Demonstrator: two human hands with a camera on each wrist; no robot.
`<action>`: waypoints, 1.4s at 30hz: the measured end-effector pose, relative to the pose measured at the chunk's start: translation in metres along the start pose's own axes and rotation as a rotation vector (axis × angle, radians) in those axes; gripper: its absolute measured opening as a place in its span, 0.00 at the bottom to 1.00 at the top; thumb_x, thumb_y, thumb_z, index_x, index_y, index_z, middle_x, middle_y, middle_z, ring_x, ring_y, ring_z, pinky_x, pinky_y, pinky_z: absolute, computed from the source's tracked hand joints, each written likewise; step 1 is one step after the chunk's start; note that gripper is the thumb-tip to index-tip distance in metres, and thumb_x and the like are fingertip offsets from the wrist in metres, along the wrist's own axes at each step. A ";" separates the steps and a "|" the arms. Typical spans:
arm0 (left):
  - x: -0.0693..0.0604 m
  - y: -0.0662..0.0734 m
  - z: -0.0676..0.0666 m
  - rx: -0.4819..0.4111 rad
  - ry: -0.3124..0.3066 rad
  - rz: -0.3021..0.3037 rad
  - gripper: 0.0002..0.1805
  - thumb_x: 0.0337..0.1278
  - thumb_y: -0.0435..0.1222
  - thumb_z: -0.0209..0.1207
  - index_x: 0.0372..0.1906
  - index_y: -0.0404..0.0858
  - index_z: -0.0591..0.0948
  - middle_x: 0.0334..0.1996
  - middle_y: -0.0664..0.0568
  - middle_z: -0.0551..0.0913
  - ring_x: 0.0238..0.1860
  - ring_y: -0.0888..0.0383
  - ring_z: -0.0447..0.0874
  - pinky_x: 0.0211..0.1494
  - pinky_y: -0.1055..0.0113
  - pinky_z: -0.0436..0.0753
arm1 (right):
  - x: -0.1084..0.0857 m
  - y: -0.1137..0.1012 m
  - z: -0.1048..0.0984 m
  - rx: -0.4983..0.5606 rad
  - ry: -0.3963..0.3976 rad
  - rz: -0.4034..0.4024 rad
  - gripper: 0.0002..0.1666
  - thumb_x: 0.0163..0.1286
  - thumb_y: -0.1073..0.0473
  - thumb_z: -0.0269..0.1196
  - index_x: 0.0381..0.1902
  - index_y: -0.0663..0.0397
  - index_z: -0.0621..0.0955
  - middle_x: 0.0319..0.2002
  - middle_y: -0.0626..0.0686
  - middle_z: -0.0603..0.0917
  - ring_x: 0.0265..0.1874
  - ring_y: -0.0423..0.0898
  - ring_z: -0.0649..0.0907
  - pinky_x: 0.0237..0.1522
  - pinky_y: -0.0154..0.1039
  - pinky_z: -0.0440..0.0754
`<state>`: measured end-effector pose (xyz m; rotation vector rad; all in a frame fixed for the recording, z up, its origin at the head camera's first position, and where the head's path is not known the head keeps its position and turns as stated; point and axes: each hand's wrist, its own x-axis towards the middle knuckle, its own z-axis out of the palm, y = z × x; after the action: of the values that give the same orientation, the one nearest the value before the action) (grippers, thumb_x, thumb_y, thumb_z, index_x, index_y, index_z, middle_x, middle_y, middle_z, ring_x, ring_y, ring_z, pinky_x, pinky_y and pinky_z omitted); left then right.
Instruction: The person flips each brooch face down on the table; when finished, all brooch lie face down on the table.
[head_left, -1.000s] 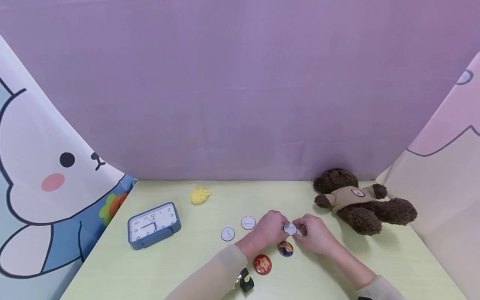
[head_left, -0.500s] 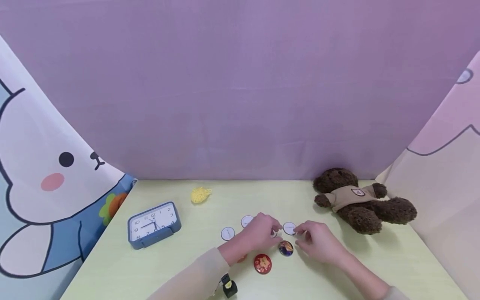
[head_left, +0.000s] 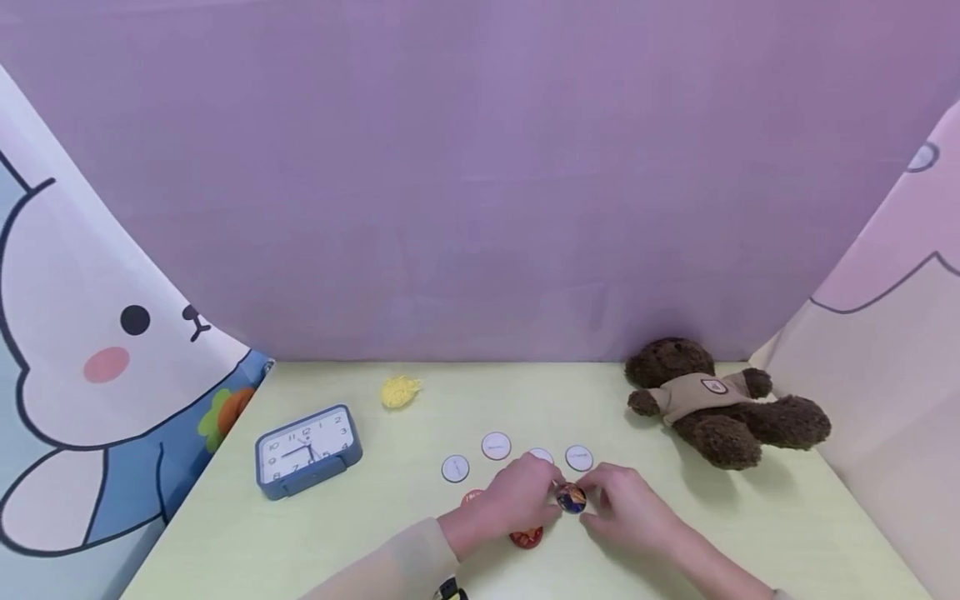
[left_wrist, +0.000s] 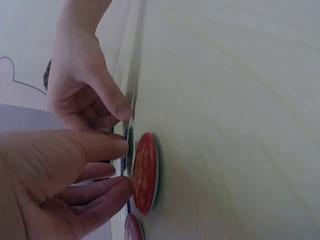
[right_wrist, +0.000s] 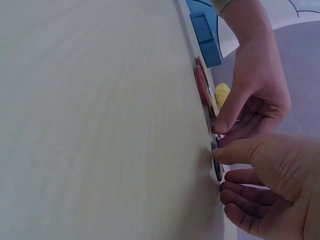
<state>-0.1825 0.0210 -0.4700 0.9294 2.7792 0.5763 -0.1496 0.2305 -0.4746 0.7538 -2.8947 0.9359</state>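
Note:
In the head view a dark, colourful round badge (head_left: 572,498) lies flat between the hands. My left hand (head_left: 521,493) grips its left edge with thumb and finger; my right hand (head_left: 633,510) pinches the right edge. A red badge (head_left: 527,538), partly covered by the left hand, lies just below, and another red badge (head_left: 472,497) shows behind the left wrist. In the left wrist view a red badge (left_wrist: 145,172) lies beside the left fingers. The right wrist view shows the right thumb over the dark badge (right_wrist: 217,165).
Several white discs, among them one on the left (head_left: 455,468) and one on the right (head_left: 579,457), lie beyond the hands. A blue clock (head_left: 309,450) stands at left, a yellow bundle (head_left: 401,391) farther back, and a brown teddy bear (head_left: 720,404) at right.
Both hands have come away from the white disc at right and moved nearer to the body, onto the dark badge. Another white disc now shows beyond the left hand.

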 end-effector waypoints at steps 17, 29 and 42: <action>0.009 0.001 -0.003 -0.035 0.124 0.094 0.05 0.67 0.34 0.68 0.39 0.43 0.94 0.30 0.58 0.92 0.24 0.73 0.74 0.30 0.83 0.74 | -0.006 -0.003 0.011 0.037 0.157 0.063 0.09 0.69 0.67 0.70 0.41 0.48 0.89 0.31 0.44 0.89 0.21 0.26 0.74 0.25 0.28 0.78; 0.006 0.015 -0.021 -0.070 0.314 0.213 0.20 0.60 0.41 0.76 0.57 0.41 0.90 0.41 0.56 0.92 0.38 0.69 0.86 0.42 0.87 0.77 | -0.002 -0.006 -0.018 0.195 0.257 0.195 0.08 0.71 0.69 0.68 0.41 0.50 0.89 0.31 0.50 0.92 0.20 0.32 0.83 0.25 0.31 0.83; 0.002 0.016 -0.021 0.014 0.323 0.234 0.23 0.55 0.44 0.79 0.56 0.42 0.90 0.38 0.57 0.91 0.39 0.68 0.84 0.45 0.84 0.80 | -0.004 -0.006 -0.022 0.146 0.294 -0.008 0.17 0.63 0.73 0.71 0.48 0.52 0.87 0.30 0.44 0.88 0.23 0.28 0.77 0.23 0.30 0.79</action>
<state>-0.1811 0.0276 -0.4443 1.2792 2.9737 0.8075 -0.1463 0.2407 -0.4538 0.5764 -2.5913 1.1577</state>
